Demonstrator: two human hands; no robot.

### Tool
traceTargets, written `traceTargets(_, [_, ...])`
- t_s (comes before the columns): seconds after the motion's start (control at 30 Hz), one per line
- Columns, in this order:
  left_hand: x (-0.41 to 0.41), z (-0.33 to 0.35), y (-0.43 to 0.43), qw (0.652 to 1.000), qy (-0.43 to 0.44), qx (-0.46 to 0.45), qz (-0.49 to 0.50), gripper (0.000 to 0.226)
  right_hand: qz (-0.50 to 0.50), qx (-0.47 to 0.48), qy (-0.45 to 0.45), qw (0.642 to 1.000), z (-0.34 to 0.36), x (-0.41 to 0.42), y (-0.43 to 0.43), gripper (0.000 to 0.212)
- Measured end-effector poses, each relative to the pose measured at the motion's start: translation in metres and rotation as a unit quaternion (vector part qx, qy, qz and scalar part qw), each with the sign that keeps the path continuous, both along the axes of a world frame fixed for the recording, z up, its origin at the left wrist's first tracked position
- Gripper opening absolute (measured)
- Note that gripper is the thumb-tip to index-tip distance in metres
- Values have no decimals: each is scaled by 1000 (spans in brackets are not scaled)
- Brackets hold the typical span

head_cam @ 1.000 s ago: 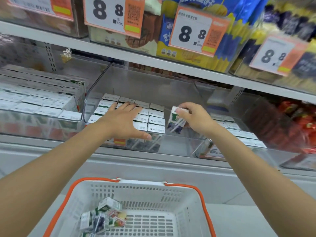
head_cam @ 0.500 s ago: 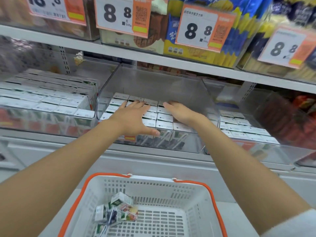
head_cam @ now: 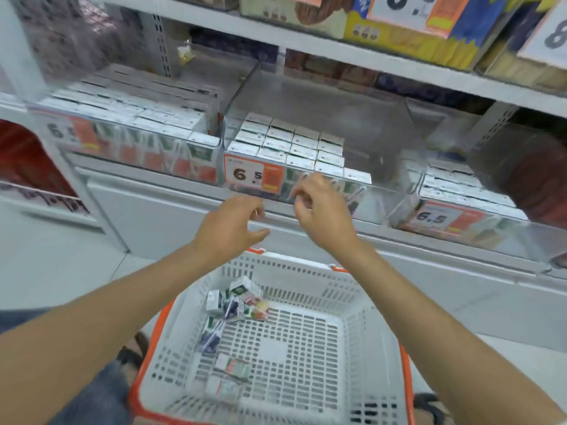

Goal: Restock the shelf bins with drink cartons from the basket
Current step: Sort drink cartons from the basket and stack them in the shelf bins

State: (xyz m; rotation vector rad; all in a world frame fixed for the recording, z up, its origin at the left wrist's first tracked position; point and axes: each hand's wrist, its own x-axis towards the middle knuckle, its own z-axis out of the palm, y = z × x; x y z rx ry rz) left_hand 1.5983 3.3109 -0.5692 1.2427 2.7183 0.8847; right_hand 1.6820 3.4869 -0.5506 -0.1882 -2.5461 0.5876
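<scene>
Both hands hover just in front of the shelf's clear middle bin, above the far rim of the white basket. The left hand has its fingers loosely curled and holds nothing. The right hand, just beside it, has its fingers loosely bent inward, and no carton shows in them. Drink cartons stand upright in tight rows in the left part of the middle bin, behind a 6.5 price tag. A few loose cartons lie tumbled in the basket's far-left corner and along its left side.
</scene>
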Motion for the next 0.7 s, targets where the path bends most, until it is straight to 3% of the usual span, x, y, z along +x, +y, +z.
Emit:
traceTargets(0.07, [4,-37,-30,997,-63,-30,24,28,33,-47,-125,991,-53,13,-25,21])
traceTargets(0.13, [5,-72,-62,990,-116,-34,65,31,50,-102,-264,958,-111,19,-41,33])
traceTargets(0.23, [2,-114,-106,973,-173,-38,151,32,5,-207,-375,904,-186,16,-54,49])
traceTargets(0.37, [0,-144,-132,959,-230,-52,159,35,-43,-272,-413,868,-256,4,-68,57])
traceTargets(0.5, [2,-157,-131,965,-223,-56,130,36,-79,-172,-388,902,-300,-8,-80,64])
traceTargets(0.63, [9,-157,-123,967,-212,-88,109,33,-130,-121,-345,922,-312,-18,-80,45])
traceTargets(0.7, [13,-158,-118,965,-227,-81,102,30,-129,-195,-351,906,-307,-18,-77,31])
